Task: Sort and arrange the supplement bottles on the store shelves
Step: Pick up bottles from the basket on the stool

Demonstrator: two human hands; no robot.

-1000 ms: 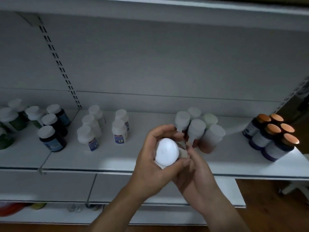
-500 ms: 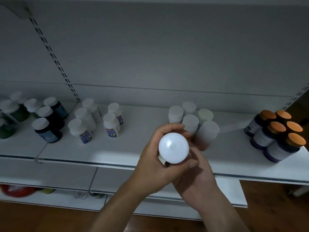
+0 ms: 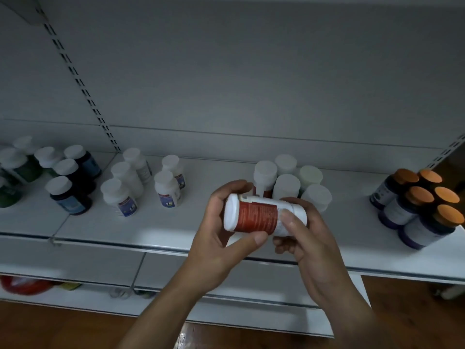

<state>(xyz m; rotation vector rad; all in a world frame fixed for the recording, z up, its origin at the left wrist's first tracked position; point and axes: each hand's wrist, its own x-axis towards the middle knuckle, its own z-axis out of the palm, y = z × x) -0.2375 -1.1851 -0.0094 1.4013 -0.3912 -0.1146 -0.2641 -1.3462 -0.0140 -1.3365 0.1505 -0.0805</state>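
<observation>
**Check the label, then seat the bottle with its own kind**

We hold one red-label bottle (image 3: 256, 215) on its side in the air, just in front of the shelf (image 3: 176, 229). Our left hand (image 3: 217, 245) grips its left end, fingers curled over the top and thumb beneath. Our right hand (image 3: 314, 250) grips the right end, thumb laid across the label. Both hands are closed round it, so neither is free.

We judge this to be the check-and-place step. The print faces us, so we should confirm the product now rather than sort by cap colour, since several groups share white caps. The likely home is the white-capped group (image 3: 288, 181) at 1 o'clock, just behind our fingers, where red shows low on one bottle. The blue-label white bottles (image 3: 166, 188) at 10 o'clock and the orange-capped bottles (image 3: 419, 196) at 3 o'clock look like other kinds.

To do it well, we turn the bottle upright, pass it to one hand and set it at the front of that group, label outward. The group stands packed tight, so we approach from the shelf's front edge, or a knuckle may topple a neighbour.
</observation>
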